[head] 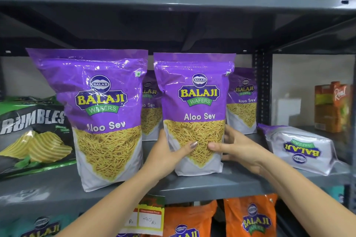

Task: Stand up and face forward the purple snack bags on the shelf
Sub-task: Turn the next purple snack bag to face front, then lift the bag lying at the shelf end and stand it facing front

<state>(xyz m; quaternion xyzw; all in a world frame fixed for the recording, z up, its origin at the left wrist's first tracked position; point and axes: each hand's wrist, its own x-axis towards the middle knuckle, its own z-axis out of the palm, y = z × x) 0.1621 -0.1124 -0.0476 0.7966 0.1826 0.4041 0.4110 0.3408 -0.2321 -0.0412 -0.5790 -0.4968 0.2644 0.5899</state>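
Head view: both your hands hold the middle purple bag (194,109) upright on the shelf (221,183), left hand (169,157) at seven o'clock, right hand (237,150) at four, fingers wrapped on its sides. Square its base. One bag (300,150) lies flat at three o'clock.

On your shelf (221,183) two bags stand in front, left bag (104,113) and middle bag (194,109); two stand behind; one bag (300,150) lies flat at right.
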